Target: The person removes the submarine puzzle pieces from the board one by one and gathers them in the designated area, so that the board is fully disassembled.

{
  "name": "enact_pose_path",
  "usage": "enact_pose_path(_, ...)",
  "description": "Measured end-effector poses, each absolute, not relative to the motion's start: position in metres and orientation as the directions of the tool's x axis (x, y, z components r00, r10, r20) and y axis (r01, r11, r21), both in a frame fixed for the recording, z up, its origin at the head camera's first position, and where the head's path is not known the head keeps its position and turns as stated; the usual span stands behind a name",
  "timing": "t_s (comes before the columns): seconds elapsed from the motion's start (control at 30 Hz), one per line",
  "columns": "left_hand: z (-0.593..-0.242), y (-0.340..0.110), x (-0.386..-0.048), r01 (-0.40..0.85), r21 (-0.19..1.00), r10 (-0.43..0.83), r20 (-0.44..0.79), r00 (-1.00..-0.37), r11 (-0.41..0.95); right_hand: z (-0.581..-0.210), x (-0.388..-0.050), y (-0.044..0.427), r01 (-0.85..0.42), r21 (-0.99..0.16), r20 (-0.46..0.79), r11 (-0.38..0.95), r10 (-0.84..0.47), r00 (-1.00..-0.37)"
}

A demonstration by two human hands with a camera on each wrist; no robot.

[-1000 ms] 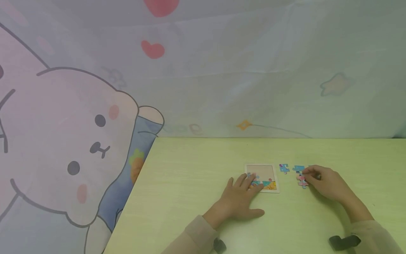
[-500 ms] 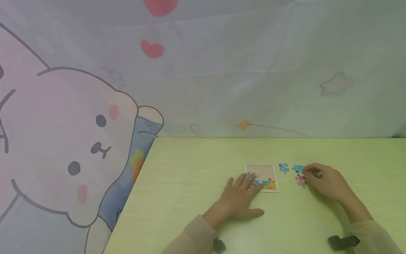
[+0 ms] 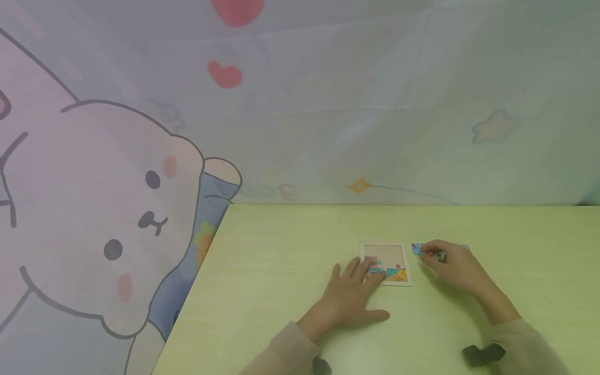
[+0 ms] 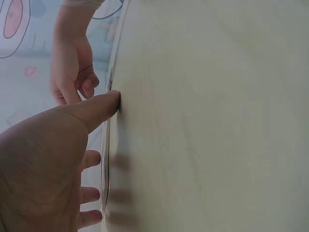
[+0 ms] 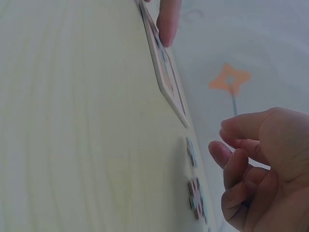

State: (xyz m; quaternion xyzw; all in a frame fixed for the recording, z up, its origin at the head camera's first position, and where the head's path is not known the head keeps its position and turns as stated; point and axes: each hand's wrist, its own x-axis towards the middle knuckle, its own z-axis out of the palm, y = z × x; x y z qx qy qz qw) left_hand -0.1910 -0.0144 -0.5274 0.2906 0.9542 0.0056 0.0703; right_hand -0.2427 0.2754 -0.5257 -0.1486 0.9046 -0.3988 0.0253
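A square puzzle tray [image 3: 409, 265] with a pale border lies on the table, its lower part filled with colourful pieces. My left hand [image 3: 351, 299] rests over its lower left part with straight, spread fingers; the thumb lies on the table. My right hand [image 3: 457, 265] hovers right of the tray with curled fingers, thumb and forefinger close to a blue puzzle piece [image 3: 416, 249]. In the right wrist view, nothing shows between the right fingers [image 5: 239, 128]. Below them lie a small puzzle piece [image 5: 191, 152] and a pinkish puzzle piece [image 5: 197, 198]. The right hand hides other pieces in the head view.
The yellow-green table [image 3: 262, 271] meets a printed cloth backdrop [image 3: 328, 104] along its back edge. A large cartoon animal [image 3: 131, 208] is printed on the left of the cloth. Dark wrist-worn devices [image 3: 483, 355] sit at both sleeves.
My right hand has moved left, from the right-hand puzzle pieces to near the blue piece beside the tray. It now covers the pieces it was near. The left hand stays put.
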Motion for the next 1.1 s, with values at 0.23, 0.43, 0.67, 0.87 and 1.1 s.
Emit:
enact_pose_path(0.23,-0.529,-0.021,-0.187,0.541,0.032,0.54,-0.14,-0.83,0.84,-0.522,-0.246,0.241,-0.232,-0.741,0.027,0.631,-0.317,-0.948)
enact_pose_path(0.43,-0.528,-0.026,-0.184,0.557,0.018,0.554,-0.137,-0.821,0.83,-0.525,-0.249,0.217,-0.234,-0.763,0.003,0.603,-0.358,-0.934)
enact_pose_path(0.67,-0.528,-0.025,-0.182,0.56,0.0,0.554,-0.146,-0.82,0.828,-0.531,-0.253,0.198,-0.243,-0.743,-0.004,0.624,-0.368,-0.93)
enact_pose_path(0.87,-0.53,-0.024,-0.183,0.548,-0.018,0.539,-0.157,-0.828,0.836,-0.536,-0.254,0.188,-0.247,-0.709,0.005,0.661,-0.345,-0.939)
enact_pose_path(1.1,-0.531,-0.023,-0.185,0.547,-0.005,0.539,-0.16,-0.827,0.837,-0.533,-0.255,0.181,-0.203,-0.691,-0.033,0.694,-0.31,-0.95)
